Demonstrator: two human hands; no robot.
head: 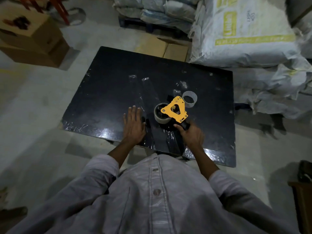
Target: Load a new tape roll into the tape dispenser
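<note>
A tape dispenser (174, 109) with a yellow side plate and a black handle lies on the black table (109, 85), right of centre. A clear tape roll (160, 118) sits on its hub, under the left corner of the yellow plate. My right hand (190, 135) grips the black handle at the near end. My left hand (134, 125) lies flat on the table, fingers spread, just left of the roll and apart from it. An empty whitish tape core (190, 99) stands on the table behind the dispenser.
Strips of clear tape (141, 92) stick to the tabletop. Cardboard boxes (30, 39) sit on the floor at far left and behind the table (162, 46). White sacks (244, 31) pile up at the right. A dark object (305, 171) sits at lower right.
</note>
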